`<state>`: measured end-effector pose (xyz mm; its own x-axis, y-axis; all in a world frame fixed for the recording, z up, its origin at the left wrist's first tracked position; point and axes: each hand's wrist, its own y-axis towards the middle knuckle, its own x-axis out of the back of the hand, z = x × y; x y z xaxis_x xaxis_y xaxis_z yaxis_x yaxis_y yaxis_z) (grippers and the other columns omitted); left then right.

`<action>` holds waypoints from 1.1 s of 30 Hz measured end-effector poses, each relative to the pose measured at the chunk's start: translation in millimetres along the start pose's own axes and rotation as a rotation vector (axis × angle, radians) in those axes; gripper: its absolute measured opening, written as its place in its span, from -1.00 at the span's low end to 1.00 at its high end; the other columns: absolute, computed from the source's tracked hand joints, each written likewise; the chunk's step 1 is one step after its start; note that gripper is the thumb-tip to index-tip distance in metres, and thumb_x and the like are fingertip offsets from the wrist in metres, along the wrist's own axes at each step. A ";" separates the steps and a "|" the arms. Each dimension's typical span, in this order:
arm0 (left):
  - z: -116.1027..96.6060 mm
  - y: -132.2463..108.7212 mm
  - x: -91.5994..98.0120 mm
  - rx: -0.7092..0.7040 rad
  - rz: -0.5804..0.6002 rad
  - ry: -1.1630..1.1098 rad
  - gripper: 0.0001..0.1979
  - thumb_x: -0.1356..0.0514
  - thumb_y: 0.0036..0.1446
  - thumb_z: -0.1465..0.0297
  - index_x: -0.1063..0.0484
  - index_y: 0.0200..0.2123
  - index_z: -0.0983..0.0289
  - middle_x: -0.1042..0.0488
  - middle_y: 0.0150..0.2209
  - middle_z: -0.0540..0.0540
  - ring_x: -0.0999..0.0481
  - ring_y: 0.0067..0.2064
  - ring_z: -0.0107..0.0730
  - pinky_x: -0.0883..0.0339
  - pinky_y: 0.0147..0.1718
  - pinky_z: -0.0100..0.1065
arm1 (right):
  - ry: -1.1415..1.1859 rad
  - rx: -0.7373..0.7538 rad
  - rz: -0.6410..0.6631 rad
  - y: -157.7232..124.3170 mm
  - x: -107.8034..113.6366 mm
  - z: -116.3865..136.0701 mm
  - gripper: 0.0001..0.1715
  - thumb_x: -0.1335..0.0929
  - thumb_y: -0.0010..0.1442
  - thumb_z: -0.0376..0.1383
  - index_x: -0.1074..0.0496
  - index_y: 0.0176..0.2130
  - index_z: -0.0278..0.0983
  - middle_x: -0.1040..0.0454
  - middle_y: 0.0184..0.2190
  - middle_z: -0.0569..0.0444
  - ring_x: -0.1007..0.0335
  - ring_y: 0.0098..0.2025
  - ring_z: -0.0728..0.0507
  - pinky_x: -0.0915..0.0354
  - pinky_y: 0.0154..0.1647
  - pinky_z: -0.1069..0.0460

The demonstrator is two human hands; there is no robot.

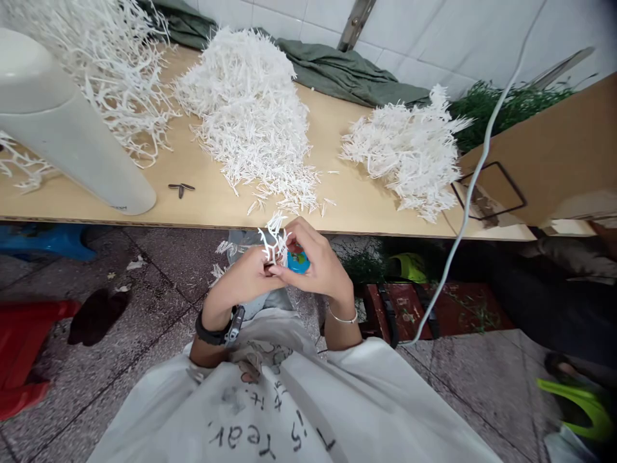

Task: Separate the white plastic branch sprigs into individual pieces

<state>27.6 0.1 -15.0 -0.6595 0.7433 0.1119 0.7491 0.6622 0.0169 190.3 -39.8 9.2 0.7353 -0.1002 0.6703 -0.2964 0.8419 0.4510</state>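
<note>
My left hand (247, 275) and my right hand (314, 262) meet in front of the table's near edge, fingers closed round a white branching sprig (274, 239). Its forked tips stick up above my fingers, while its lower end is hidden between them. Just beyond, on the tabletop, lies a large heap of small white twig-like pieces (260, 109), with a few loose bits at its front. To the right is a smaller white pile (405, 151). Longer white branches (120, 77) are spread at the far left. Part of a blue round object (297, 262) shows behind my right hand.
A tall white bottle (72, 128) stands on the table's left, with several dark seeds (181, 188) near it. A white cable (475, 186) hangs down at right, before a cardboard box (554, 148). Red (29, 341) and blue (43, 239) stools are on the left.
</note>
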 end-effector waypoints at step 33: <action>-15.0 -8.2 -23.7 -0.259 -0.814 -0.023 -0.55 -0.03 0.28 0.12 -0.43 -0.53 0.27 -0.23 -0.67 -0.06 -0.15 -0.64 -0.58 0.01 -0.62 -0.41 | -0.358 -0.389 -0.395 63.3 8.6 -74.5 -0.75 -0.19 0.32 -0.16 -0.29 -0.22 -0.30 -0.35 -0.20 -0.12 -0.32 -0.15 -0.18 -0.26 -0.05 -0.18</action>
<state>38.0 -24.4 -3.0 -0.9973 0.0491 -0.0540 0.0299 0.9501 0.3105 223.3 52.1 -0.4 0.4752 -0.5548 0.6829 0.2455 0.8289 0.5026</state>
